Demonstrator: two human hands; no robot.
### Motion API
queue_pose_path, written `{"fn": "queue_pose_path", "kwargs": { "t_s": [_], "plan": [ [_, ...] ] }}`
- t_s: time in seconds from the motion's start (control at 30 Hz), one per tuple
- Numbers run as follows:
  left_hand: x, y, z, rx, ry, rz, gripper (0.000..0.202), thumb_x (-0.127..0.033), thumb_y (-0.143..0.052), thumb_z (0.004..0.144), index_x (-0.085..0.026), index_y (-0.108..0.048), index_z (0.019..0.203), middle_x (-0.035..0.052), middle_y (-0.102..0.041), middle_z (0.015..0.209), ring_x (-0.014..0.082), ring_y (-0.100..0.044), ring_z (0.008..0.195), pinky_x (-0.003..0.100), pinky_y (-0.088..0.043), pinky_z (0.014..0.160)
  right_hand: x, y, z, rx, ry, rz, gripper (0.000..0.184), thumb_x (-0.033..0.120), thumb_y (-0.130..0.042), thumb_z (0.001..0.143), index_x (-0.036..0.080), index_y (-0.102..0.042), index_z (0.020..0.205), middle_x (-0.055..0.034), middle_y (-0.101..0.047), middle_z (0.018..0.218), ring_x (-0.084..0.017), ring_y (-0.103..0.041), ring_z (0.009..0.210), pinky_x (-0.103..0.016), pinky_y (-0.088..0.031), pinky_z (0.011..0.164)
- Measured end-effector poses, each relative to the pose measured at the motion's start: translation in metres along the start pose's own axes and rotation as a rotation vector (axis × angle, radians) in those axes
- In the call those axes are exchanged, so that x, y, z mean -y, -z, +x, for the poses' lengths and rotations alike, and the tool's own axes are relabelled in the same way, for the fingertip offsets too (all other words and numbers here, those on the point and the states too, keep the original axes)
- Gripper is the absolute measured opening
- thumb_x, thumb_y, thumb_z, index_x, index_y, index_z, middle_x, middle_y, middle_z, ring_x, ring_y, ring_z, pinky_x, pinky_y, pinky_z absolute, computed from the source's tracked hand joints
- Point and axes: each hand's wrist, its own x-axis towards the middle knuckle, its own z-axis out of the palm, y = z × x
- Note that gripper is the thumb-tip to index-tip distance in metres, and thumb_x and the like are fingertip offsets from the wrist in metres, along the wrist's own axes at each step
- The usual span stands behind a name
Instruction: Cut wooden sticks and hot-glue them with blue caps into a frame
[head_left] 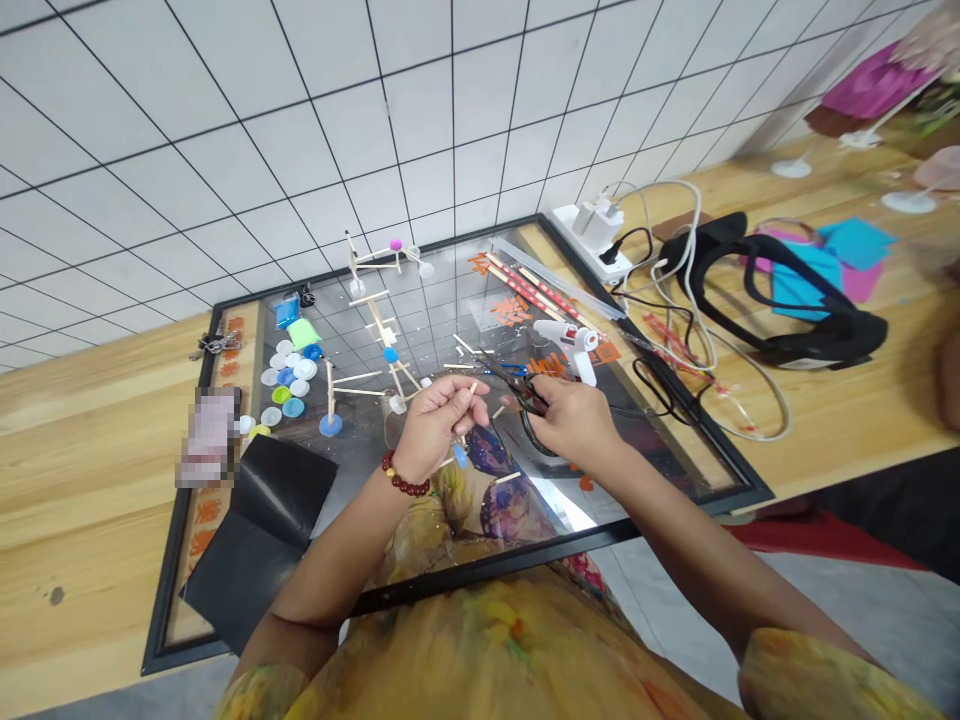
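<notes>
Hands over a framed glass panel [465, 578] lying on the bench [90, 500]. The left hand [439, 420] is pinching a short wooden stick [472, 389], fingers closed on it; the stick is jutting out at the hand's 1 o'clock. The right hand [574, 420] is gripping black-handled scissors [521, 390], which are pointing toward its 10 o'clock, near the stick. A white glue gun [571, 345] is lying at the right hand's 12 o'clock. Red lettering along the panel's border is showing too small to read.
</notes>
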Motion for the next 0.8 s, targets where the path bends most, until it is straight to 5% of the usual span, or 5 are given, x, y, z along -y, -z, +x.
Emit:
{"fn": "queue_pose_path", "kwargs": {
  "t_s": [0.17, 0.37, 0.6, 0.8],
  "plan": [
    [0.004, 0.003, 0.0, -0.043, -0.081, 0.123, 0.033, -0.047, -0.069, 0.079, -0.015, -0.066, 0.088, -0.0001, -0.062, 0.066, 0.0046, -0.037, 0.049, 0.021, -0.028, 0.05, 0.005, 0.005, -0.006, -0.048, 0.077, -0.039, 0.043, 0.06, -0.048, 0.085, 0.019, -0.059, 0.075, -0.0035, -0.06, 0.064, -0.015, -0.051, 0.058, -0.027, -0.024, 0.055],
    [0.009, 0.008, -0.001, -0.128, -0.314, 0.433, 0.027, -0.045, -0.065, 0.084, -0.018, -0.066, 0.088, 0.0005, -0.067, 0.071, 0.0116, -0.061, 0.065, 0.024, -0.045, 0.065, 0.016, 0.01, -0.011, -0.054, 0.162, -0.12, 0.048, 0.063, -0.047, 0.085, 0.018, -0.058, 0.075, -0.0036, -0.061, 0.066, -0.015, -0.052, 0.06, -0.027, -0.02, 0.054],
    [0.0, 0.017, 0.001, 0.005, -0.643, 0.756, 0.014, -0.023, -0.055, 0.092, -0.018, -0.065, 0.083, 0.0011, -0.068, 0.071, 0.012, -0.064, 0.067, 0.024, -0.047, 0.065, 0.017, 0.013, -0.01, -0.009, 0.212, -0.064, 0.042, 0.058, -0.05, 0.084, 0.018, -0.057, 0.075, -0.0019, -0.059, 0.066, -0.015, -0.05, 0.059, -0.027, -0.019, 0.054],
    [-0.007, 0.019, 0.003, 0.102, -0.756, 0.837, 0.013, -0.016, -0.054, 0.091, -0.018, -0.065, 0.084, 0.0022, -0.068, 0.07, 0.0114, -0.064, 0.065, 0.022, -0.047, 0.061, 0.018, 0.019, -0.007, 0.093, 0.251, 0.07, 0.038, 0.055, -0.048, 0.085, 0.019, -0.057, 0.075, 0.0004, -0.055, 0.061, -0.013, -0.045, 0.053, -0.026, -0.021, 0.054]
  ]
}}
